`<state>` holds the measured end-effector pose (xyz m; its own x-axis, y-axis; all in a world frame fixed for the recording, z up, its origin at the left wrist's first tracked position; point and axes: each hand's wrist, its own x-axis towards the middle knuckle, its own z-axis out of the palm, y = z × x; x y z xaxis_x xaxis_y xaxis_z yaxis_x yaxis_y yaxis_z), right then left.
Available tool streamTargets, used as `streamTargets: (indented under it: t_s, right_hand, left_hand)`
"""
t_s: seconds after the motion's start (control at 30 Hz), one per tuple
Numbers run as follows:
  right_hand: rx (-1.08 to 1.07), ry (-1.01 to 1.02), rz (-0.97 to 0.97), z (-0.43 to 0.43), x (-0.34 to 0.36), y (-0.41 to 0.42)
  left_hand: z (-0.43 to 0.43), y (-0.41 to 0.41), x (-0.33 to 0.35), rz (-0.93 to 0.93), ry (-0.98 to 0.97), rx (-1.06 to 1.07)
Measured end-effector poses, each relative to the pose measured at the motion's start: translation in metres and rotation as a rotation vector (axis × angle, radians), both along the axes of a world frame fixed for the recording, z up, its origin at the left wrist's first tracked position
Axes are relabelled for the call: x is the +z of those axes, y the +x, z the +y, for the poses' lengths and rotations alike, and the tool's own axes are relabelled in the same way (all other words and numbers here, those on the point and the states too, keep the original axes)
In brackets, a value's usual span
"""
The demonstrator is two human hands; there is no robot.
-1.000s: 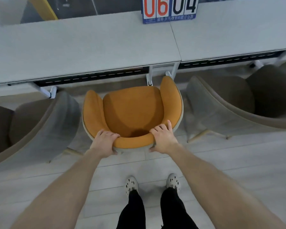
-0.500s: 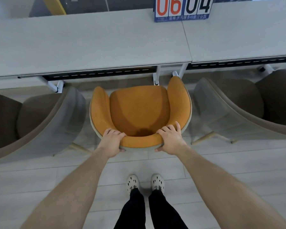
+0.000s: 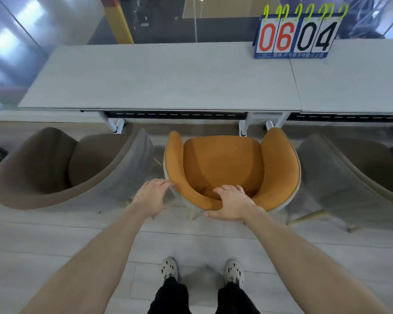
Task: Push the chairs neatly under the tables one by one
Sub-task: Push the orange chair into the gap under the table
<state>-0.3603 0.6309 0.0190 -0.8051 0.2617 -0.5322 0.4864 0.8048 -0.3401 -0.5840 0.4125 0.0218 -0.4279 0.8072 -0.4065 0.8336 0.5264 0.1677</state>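
Two bare forearms extend from the lower corners of the frame toward its centre, both pointing at the tables. The left hand (image 3: 153,196) is palm down with its fingers relaxed and slightly spread. It holds nothing. Its fingertips (image 3: 168,183) lie at the outer left edge of the orange chair (image 3: 232,164); whether they touch the shell cannot be told. The right hand (image 3: 233,203) grips the rim of the backrest of the orange chair, with the fingers curled over the top edge into the seat side and the thumb stretched along the outer side.

Three chairs are in plain view. The orange chair stands at frame centre, its armrest tips just beside the table legs and its seat in front of the tabletop edge, not under it. One grey chair (image 3: 73,168) stands at centre left, turned at an angle. A second grey chair (image 3: 340,177) stands at centre right.

Two tables abut across the upper frame: the left table (image 3: 159,78) and the right table (image 3: 354,82). One flip scoreboard (image 3: 297,37), reading 06 04, stands over their seam.

Two pale shoes (image 3: 169,268) are at bottom centre.
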Motion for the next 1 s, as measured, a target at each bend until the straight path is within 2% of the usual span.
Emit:
streamTargets:
  t_s: [0.2, 0.37, 0.5, 0.67, 0.8, 1.0]
  right_hand:
    - [0.029, 0.067, 0.129, -0.067, 0.011, -0.127]
    - [-0.033, 0.112, 0.135, -0.153, 0.007, -0.239]
    - [-0.079, 0.078, 0.125, -0.246, 0.003, -0.299]
    - [-0.051, 0.059, 0.158, -0.332, -0.001, -0.354]
    - [0.023, 0.101, 0.090, -0.379, -0.024, -0.376]
    - [-0.017, 0.172, 0.061, -0.406, -0.053, -0.388]
  left_hand:
    - [-0.101, -0.129, 0.002, 0.062, 0.034, 0.083]
    - [-0.200, -0.250, -0.003, 0.054, 0.046, 0.112]
    - [-0.286, -0.321, -0.002, -0.018, -0.035, 0.106]
    - [-0.361, -0.382, 0.009, -0.129, -0.102, 0.148]
    - [-0.403, -0.409, -0.010, -0.059, -0.245, -0.053]
    - [-0.421, -0.414, -0.042, 0.064, -0.119, -0.118]
